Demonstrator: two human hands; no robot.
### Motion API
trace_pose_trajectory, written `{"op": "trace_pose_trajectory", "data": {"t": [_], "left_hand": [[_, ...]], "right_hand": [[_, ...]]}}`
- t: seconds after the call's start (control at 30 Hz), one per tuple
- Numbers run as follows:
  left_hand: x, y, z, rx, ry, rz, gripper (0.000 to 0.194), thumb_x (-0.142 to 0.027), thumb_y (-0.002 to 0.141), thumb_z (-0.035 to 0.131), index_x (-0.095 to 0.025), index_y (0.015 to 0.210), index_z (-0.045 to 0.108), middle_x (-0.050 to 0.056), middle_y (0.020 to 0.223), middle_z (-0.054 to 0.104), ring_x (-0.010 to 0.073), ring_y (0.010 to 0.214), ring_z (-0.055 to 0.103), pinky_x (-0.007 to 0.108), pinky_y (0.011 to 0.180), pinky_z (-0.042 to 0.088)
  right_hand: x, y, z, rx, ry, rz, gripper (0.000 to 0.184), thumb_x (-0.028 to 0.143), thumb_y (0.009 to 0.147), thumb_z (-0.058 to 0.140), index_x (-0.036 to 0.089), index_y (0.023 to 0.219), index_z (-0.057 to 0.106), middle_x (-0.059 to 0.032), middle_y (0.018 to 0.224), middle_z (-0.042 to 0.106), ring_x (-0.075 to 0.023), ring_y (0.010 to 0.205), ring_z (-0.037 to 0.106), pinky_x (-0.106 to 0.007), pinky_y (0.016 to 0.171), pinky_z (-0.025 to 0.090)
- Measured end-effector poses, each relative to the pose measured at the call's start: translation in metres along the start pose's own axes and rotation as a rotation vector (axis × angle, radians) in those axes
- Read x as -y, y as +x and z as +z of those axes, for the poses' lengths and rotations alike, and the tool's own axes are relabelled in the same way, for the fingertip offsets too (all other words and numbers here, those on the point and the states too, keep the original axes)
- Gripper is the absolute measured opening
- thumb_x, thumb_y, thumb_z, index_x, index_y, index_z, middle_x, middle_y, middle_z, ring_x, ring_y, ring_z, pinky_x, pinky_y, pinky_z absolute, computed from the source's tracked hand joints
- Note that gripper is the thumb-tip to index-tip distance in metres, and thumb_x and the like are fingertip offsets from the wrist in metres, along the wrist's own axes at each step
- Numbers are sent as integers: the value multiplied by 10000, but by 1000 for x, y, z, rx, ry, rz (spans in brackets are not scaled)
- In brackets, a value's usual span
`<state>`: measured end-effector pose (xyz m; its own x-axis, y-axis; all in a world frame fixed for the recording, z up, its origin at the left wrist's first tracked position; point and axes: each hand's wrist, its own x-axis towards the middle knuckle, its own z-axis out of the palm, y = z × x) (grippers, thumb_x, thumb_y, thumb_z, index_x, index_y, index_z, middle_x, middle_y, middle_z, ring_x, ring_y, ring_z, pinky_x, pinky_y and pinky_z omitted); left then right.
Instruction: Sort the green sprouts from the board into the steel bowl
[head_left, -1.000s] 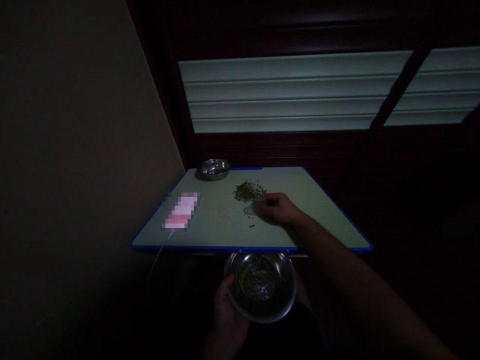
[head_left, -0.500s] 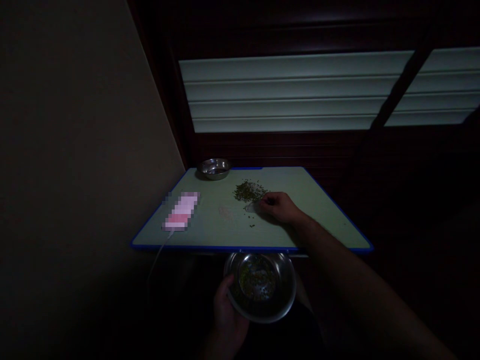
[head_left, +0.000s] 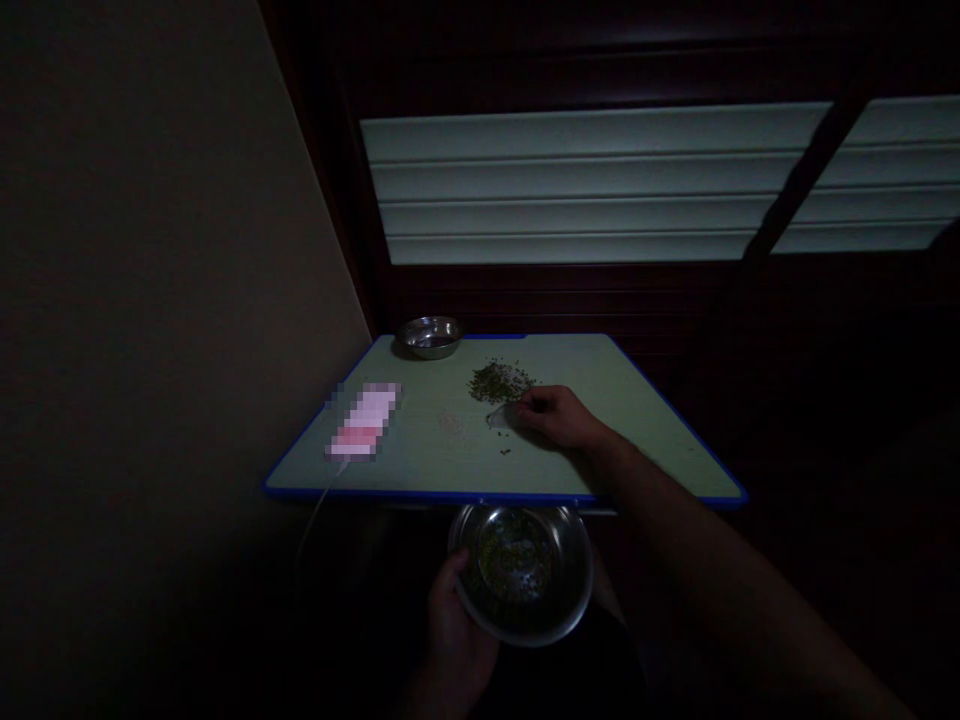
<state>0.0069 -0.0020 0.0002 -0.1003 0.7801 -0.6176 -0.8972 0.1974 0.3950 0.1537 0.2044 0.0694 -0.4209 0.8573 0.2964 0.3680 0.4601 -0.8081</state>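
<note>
My left hand point(head_left: 457, 620) is closed on the rim of a steel bowl point(head_left: 547, 625), which is tilted just below the table's front edge. Small green bean-like grains point(head_left: 510, 560) lie in its bottom. On the table, my right hand point(head_left: 555, 412) pinches a small, thin, translucent scraper-like piece point(head_left: 501, 415), its exact kind unclear in the dim light. Just beyond its edge spreads a pile of small green grains point(head_left: 499, 381) with whitish bits among them. A few loose grains point(head_left: 505, 451) lie nearer to me.
The pale green table point(head_left: 630, 400) has a blue rim. At its back left stands a second steel bowl point(head_left: 431, 340). A lit, blurred-out phone point(head_left: 365, 422) with a cable point(head_left: 315, 515) lies on the left. Pale small grains point(head_left: 451, 424) are scattered mid-table. A wall point(head_left: 187, 250) borders the left.
The scraper-like piece and my right hand have shifted very slightly. The bowl in my left hand stays in place.
</note>
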Motion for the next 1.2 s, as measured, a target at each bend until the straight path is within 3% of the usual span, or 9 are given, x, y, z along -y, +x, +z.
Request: {"op": "trace_pose_trajectory", "data": {"t": [0.33,0.7,0.9,1.2], "left_hand": [[1,-1,-2,9,-2,-1,206,-284,786,589,-153,838,738,103,855,767,283,906,690,437,882,501],[1,1,-2,27,-35,18,197,-260,788,586,-149,840,741,107,865,768,255,837,699,418,873,506],[0,0,-1,4,-17,9,181,-256,781,587,-162,821,736,92,831,765,269,899,693,430,887,501],[-1,-1,1,-17,-16,0,199,-255,797,574,-142,805,738,99,817,767,237,779,698,408,860,512]], "right_hand": [[2,2,3,18,38,1,231,379,679,663,149,687,642,2,637,586,-125,623,500,-256,616,406],[2,-1,0,48,85,25,250,400,662,687,152,679,650,-4,640,603,-131,631,513,-259,614,418],[9,-2,1,74,76,14,248,380,692,667,142,749,707,-28,704,677,-147,667,565,-267,653,446],[12,0,4,99,100,17,314,301,678,696,143,944,744,-36,771,699,-142,687,573,-270,658,455]]}}
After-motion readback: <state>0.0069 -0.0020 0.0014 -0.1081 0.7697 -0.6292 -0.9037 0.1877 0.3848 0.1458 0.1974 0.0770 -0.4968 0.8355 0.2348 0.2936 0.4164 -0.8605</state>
